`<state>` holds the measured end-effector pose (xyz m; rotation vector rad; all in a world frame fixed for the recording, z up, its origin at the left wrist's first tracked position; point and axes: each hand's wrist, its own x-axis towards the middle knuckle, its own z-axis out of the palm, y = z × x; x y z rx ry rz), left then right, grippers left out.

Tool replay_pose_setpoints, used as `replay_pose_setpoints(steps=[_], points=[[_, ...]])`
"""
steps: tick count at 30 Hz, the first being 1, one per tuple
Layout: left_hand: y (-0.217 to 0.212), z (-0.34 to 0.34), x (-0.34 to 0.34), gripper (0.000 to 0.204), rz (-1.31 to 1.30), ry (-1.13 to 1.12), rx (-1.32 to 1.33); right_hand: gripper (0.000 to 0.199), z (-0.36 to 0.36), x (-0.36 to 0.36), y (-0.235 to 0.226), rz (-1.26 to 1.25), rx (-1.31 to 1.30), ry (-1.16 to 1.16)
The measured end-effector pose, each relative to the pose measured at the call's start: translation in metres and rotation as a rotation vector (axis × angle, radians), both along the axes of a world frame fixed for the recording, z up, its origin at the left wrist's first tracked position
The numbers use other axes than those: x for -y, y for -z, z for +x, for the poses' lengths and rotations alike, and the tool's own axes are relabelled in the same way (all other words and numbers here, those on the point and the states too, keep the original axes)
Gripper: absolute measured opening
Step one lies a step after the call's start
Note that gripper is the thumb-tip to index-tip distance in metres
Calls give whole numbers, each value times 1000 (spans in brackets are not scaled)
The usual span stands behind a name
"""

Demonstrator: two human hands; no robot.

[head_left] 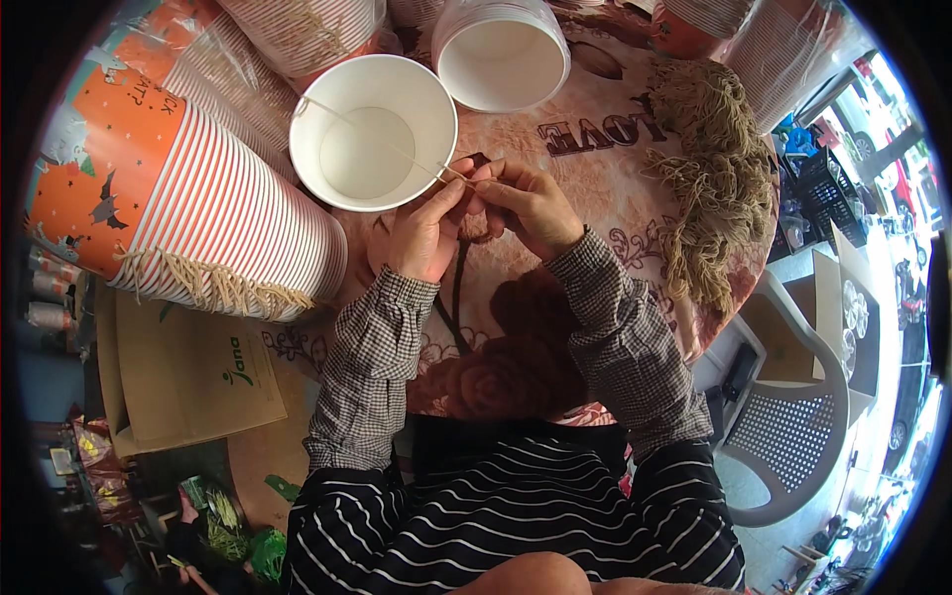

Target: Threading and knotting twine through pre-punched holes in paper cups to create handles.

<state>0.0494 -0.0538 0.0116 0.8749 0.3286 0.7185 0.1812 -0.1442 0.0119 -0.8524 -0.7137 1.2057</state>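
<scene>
A white paper bucket [310,164] is tilted with its open mouth towards me, just left of my hands. A thin beige cord [382,142] runs across its mouth from the far left rim to the right rim. Beside that right rim, my left hand [428,230] pinches the cord between thumb and fingers. My right hand [531,206] meets it there, thumb and fingertips closed on the cord as well. The fingertips of both hands nearly touch, and whether there is a knot between them is too small to tell.
Nested orange-and-white buckets [228,213] lie at the left with cut cords [203,286] draped over them. A second white bucket [503,64] stands behind. A heap of beige cords [714,169] lies on the right of the patterned tablecloth [595,188]. A cardboard box [198,382] and a plastic chair [783,436] flank the table.
</scene>
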Motion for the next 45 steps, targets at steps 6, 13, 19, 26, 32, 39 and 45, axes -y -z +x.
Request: replay_pose_setpoints(steps=[6,13,19,26,32,39,45], points=[[0,4,0,19,-18,100,-23,12,3,0,1,-20,66,88],[13,-1,-8,20,31,122,-69,9,-2,-3,4,12,179,112],[9,-4,-7,19,-1,56,-102,11,-11,-1,-3,30,206,112],[9,-1,-5,13,-72,-13,-25,12,-15,4,-10,-40,275,71],[8,-5,-9,16,-135,144,36,12,-12,2,-9,5,233,5],[-10,-6,1,21,-253,199,18,12,-9,1,-7,-73,17,83],[-4,0,2,21,-197,242,71,12,-9,1,-3,-16,-79,86]])
